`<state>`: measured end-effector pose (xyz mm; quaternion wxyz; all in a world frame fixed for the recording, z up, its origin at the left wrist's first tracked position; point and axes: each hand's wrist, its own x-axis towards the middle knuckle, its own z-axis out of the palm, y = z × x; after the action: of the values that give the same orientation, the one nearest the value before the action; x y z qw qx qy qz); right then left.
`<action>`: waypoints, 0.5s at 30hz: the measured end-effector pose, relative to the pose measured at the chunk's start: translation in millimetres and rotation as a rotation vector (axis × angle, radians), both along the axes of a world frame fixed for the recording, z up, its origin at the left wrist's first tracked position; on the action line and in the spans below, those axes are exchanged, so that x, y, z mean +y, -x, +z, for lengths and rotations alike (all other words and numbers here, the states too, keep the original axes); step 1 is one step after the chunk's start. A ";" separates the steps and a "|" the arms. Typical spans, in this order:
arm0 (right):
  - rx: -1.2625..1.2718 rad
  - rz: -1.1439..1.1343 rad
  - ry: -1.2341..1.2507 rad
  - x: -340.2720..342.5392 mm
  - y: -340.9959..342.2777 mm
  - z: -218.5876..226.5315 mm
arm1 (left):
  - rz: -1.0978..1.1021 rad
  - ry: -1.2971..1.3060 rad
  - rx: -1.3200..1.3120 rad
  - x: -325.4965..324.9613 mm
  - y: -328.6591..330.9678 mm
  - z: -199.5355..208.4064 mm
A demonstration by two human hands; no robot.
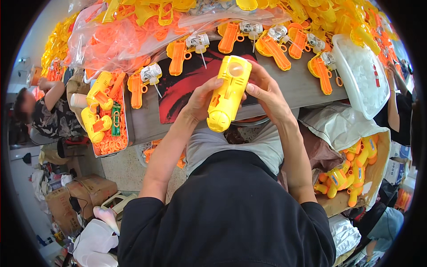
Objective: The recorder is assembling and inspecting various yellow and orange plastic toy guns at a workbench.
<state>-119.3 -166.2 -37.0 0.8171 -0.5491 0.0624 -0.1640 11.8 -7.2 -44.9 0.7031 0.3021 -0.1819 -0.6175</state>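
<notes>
A yellow plastic toy gun body (pixel 227 95) with a round clear window near its top is held up over the table's near edge. My left hand (pixel 201 99) grips its left side, the thumb lying along the shell. My right hand (pixel 269 95) holds the upper right side, with its thumb near the edge and its other fingers mostly hidden behind. Beyond my hands stand several half-assembled toy guns with orange grips, such as one orange half (pixel 179 58) with a clear printed cylinder (pixel 197 41) and a thin rod attached.
Left lies a box of orange rings (pixel 111 146), with yellow shells (pixel 101 91) and a green tool (pixel 116 119) on it. A white tub of translucent parts (pixel 362 66) stands right. Below it, a sack (pixel 378 169) holds finished yellow toys (pixel 340 180). Other people work at both sides.
</notes>
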 end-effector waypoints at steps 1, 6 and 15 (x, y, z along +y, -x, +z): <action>0.032 0.128 -0.093 -3.5 -2.0 0.5 | -0.007 -0.051 0.035 -0.1 1.5 -2.5; 0.069 0.283 -0.265 -9.9 -6.4 -18.0 | -0.072 -0.094 0.056 2.2 7.6 1.3; -0.005 0.277 -0.227 -11.5 0.1 10.2 | -0.093 -0.049 0.020 0.1 29.9 14.1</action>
<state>-119.5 -177.7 -26.8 0.8888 -0.4562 0.0022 -0.0433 -18.0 -7.1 -30.8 0.6679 0.3044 -0.1734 -0.6567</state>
